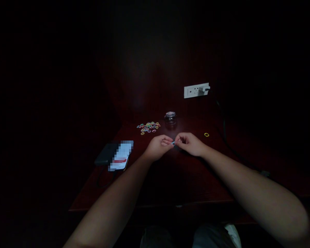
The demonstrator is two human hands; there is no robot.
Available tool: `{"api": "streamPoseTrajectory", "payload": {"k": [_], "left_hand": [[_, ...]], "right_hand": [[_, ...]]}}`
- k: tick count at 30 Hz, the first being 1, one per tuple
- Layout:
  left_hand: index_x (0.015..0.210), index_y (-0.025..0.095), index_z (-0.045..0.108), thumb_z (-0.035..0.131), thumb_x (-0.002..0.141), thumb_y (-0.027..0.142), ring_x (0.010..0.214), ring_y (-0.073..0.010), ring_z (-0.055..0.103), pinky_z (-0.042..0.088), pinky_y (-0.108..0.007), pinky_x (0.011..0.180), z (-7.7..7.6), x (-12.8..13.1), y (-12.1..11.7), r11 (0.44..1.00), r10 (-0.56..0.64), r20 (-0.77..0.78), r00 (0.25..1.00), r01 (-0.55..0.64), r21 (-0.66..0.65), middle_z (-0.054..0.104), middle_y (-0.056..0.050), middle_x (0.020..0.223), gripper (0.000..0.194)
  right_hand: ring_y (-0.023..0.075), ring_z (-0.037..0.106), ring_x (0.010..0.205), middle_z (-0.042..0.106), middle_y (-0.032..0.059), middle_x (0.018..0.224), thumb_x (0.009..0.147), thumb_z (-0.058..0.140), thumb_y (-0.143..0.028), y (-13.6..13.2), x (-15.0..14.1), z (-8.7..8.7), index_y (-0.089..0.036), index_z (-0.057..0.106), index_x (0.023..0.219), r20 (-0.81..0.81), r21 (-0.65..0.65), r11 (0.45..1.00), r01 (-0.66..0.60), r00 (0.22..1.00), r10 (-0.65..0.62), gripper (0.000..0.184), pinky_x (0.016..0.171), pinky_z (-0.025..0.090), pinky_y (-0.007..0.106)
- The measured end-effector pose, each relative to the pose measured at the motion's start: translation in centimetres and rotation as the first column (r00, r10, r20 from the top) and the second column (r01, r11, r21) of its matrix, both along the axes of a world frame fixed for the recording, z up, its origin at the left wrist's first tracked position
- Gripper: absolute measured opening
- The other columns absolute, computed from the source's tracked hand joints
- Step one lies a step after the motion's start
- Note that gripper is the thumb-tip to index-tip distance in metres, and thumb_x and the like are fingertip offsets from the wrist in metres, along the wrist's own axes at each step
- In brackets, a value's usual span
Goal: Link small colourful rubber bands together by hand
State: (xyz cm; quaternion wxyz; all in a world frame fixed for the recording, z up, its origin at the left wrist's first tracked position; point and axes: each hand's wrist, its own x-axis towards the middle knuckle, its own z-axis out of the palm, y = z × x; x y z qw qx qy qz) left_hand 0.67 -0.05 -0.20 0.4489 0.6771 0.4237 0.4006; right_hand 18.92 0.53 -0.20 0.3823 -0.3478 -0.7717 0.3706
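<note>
Over the middle of a dark red table (160,189), my left hand (159,146) and my right hand (190,143) meet at the fingertips. Both pinch a small light blue hair tie (173,142) between them, partly hidden by the fingers. A loose pile of colourful hair ties (149,127) lies beyond my left hand. One yellow hair tie (206,135) rests alone to the right of my right hand. Just behind the hands stands a clear jar (170,120) with its lid on.
A lit phone (121,156) lies at the left against a dark flat box (106,154), with a cable near them. On the back panel is a white socket (196,90) with a plug in it. A black cord (224,127) runs down from it along the right side.
</note>
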Motion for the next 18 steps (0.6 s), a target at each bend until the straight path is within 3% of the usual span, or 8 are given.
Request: {"api": "streamPoseTrajectory", "payload": {"k": [9, 18], "left_hand": [[0.086, 0.011, 0.06, 0.063, 0.072, 0.017, 0.062, -0.0073, 0.056, 0.044, -0.019, 0.058, -0.24, -0.12, 0.34, 0.994, -0.082, -0.081, 0.993, 0.088, 0.07, 0.063, -0.003, 0.077, 0.015], [0.089, 0.011, 0.059, 0.063, 0.073, 0.02, 0.066, -0.0084, 0.057, 0.046, -0.02, 0.06, -0.2, 0.12, 0.2, 0.987, -0.092, -0.118, 0.989, 0.106, 0.123, 0.062, -0.005, 0.079, 0.019]], "right_hand": [[0.0093, 0.052, 0.054, 0.055, -0.0018, 0.061, 0.083, 0.05, -0.031, 0.13, 0.02, -0.34, -0.017, 0.047, 0.077, -0.014, -0.087, 0.996, -0.037, 0.999, 0.036, 0.016, 0.051, 0.039, 0.021], [0.0089, 0.051, 0.052, 0.054, -0.003, 0.06, 0.085, 0.049, -0.034, 0.27, 0.04, -0.32, -0.018, 0.045, 0.077, -0.015, -0.095, 0.995, -0.033, 0.999, 0.032, 0.019, 0.051, 0.04, 0.021]]}}
